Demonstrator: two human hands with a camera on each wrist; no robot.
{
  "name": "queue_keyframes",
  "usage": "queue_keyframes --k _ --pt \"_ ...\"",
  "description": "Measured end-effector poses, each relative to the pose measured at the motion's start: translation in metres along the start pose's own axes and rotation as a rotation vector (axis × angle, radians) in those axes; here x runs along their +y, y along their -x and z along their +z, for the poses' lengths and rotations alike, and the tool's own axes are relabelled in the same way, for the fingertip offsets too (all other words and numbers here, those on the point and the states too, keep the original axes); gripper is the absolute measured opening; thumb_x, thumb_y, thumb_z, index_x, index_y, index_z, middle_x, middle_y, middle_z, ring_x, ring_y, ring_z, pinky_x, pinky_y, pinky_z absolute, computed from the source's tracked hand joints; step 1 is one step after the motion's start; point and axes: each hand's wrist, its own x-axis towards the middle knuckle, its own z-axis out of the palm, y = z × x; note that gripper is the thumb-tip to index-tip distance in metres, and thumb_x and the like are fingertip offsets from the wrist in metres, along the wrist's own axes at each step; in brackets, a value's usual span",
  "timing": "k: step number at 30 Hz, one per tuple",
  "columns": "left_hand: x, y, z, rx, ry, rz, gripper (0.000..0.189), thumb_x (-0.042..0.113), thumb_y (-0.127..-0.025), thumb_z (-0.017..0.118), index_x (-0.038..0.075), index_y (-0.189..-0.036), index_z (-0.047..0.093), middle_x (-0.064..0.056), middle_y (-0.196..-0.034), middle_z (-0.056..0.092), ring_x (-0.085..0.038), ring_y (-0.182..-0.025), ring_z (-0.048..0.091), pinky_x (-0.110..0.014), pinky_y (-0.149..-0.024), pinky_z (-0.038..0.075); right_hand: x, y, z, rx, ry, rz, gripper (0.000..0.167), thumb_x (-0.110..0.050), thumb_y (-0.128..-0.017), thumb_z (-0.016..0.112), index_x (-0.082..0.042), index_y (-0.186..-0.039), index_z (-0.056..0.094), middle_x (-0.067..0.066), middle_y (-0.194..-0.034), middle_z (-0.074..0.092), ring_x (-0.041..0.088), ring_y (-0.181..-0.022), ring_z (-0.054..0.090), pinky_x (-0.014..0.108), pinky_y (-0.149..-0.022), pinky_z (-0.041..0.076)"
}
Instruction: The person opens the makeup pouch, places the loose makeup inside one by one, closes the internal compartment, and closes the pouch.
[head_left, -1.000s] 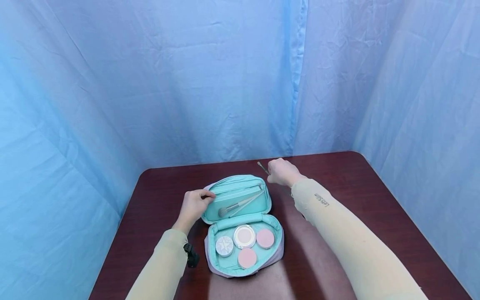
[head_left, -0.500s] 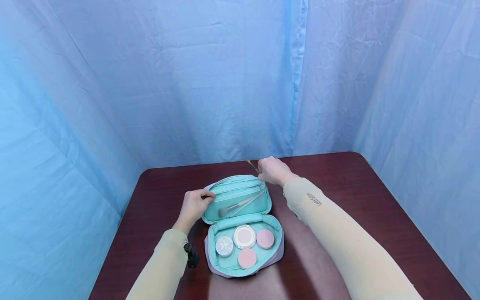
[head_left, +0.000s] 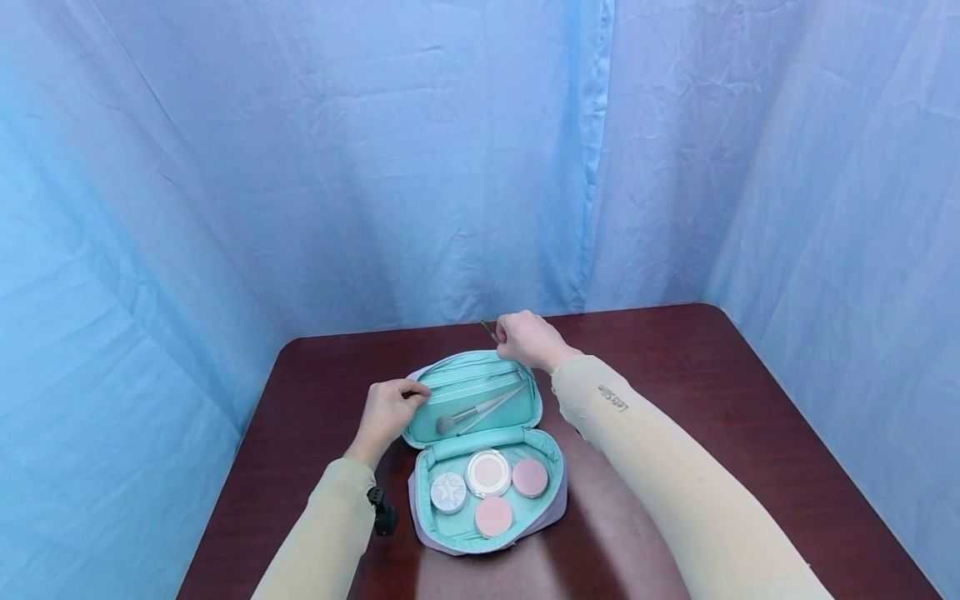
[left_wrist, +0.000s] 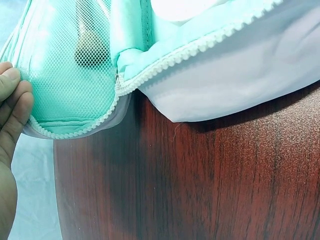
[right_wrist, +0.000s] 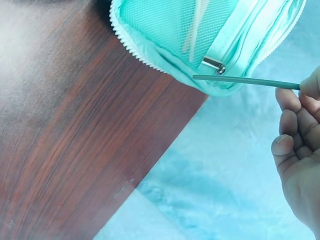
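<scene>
A lilac cosmetic bag (head_left: pixel 551 518) with mint lining lies unzipped on the table, its lid laid back. At the lid's left edge my left hand (head_left: pixel 384 414) pinches the top of the mesh pocket (left_wrist: pixel 60 95) between thumb and fingers. Behind that mesh lie two makeup brushes (head_left: pixel 477 409), slanting up to the right. My right hand (head_left: pixel 531 340) is over the lid's upper right corner. It pinches a slim green makeup brush (right_wrist: pixel 245 80), whose plain handle end crosses the lid's corner by the metal zipper pull (right_wrist: pixel 214 64) in the right wrist view.
The bag's lower half holds a star-patterned round case (head_left: pixel 448 493), a silver-rimmed compact (head_left: pixel 488 473) and two pink round cases (head_left: pixel 530 477). Under everything is a dark red wooden table (head_left: pixel 675 400). Blue curtains (head_left: pixel 420 167) hang behind it and at both sides.
My right hand has moved left with the green brush, from beside the lid's right edge to over its upper right corner. The left hand and the bag stay as they were.
</scene>
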Motion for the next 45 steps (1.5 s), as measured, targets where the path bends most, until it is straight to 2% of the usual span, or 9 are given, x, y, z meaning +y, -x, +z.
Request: queue_keyframes --k 8,19,25,36,45 --pt "-0.001 0.0 0.0 -0.009 0.016 -0.007 0.012 0.007 -0.095 0.072 0.013 -0.099 0.082 -0.004 -0.101 0.077 -0.023 -0.096 0.071 -0.04 -0.081 0.061 -0.005 -0.004 0.003 0.017 -0.026 -0.02 0.011 -0.005 -0.094 0.061 -0.01 -0.086 0.056 0.001 -0.071 0.048 0.014 -0.063 0.038 0.031 -0.063 0.037" --pt "-0.003 0.0 0.0 -0.005 0.028 -0.006 0.012 0.008 -0.095 0.072 0.014 -0.098 0.082 -0.003 -0.101 0.077 -0.023 -0.096 0.071 -0.04 -0.08 0.061 -0.009 -0.006 0.006 0.067 -0.078 -0.085 0.008 -0.004 -0.096 0.06 -0.011 -0.091 0.061 0.002 -0.079 0.061 0.014 -0.064 0.047 0.03 -0.065 0.042" --pt "-0.004 0.0 0.001 -0.002 0.033 -0.008 0.012 0.007 -0.095 0.072 0.014 -0.098 0.082 -0.004 -0.1 0.077 -0.023 -0.095 0.071 -0.04 -0.08 0.061 -0.014 -0.006 0.008 0.084 -0.088 -0.12 0.006 -0.006 -0.097 0.062 -0.009 -0.1 0.066 0.003 -0.086 0.066 0.015 -0.068 0.054 0.03 -0.069 0.048" --pt "-0.004 -0.001 0.002 -0.001 0.038 -0.01 0.012 0.008 -0.095 0.072 0.014 -0.098 0.082 -0.003 -0.1 0.077 -0.023 -0.094 0.07 -0.039 -0.08 0.061 -0.018 -0.009 0.015 0.093 -0.098 -0.139 0.006 -0.009 -0.101 0.061 -0.011 -0.098 0.065 0.001 -0.078 0.06 0.014 -0.067 0.05 0.03 -0.069 0.044" --pt "-0.006 -0.002 0.002 0.007 0.043 0.008 0.012 0.007 -0.094 0.073 0.014 -0.097 0.082 -0.003 -0.099 0.077 -0.023 -0.093 0.071 -0.039 -0.079 0.061 -0.02 -0.008 0.027 0.054 -0.061 -0.145 0.01 -0.01 -0.1 0.062 -0.01 -0.107 0.07 0.002 -0.093 0.07 0.013 -0.07 0.057 0.03 -0.07 0.05"
